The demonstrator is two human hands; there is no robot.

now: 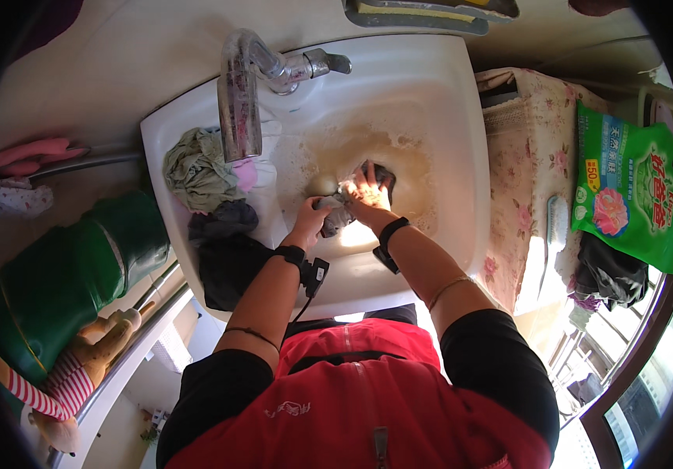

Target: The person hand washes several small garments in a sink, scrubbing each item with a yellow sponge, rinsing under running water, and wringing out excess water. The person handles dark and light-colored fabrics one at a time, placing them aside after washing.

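Over the basin of a white ceramic sink [462,146], my left hand [308,221] pinches a bunched grey wet cloth [336,216] between thumb and fingers. My right hand [371,190] lies on the cloth's upper end, fingers spread, beside a dark piece of fabric [384,174]. Whether the two pieces are one item is hidden under the hand. Brownish, sudsy water [365,138] covers the basin floor around them. Above and left of the hands stands a metal faucet [241,105]; I see no water running from it.
On the sink's left side lie a grey-green cloth [201,170], a pink cloth [245,174], a dark grey cloth [225,218] and a black cloth [231,267]. A green padded cylinder [72,275] stands left. Rightward are a floral cover [509,176], a brush [557,223] and a green detergent bag [629,187].
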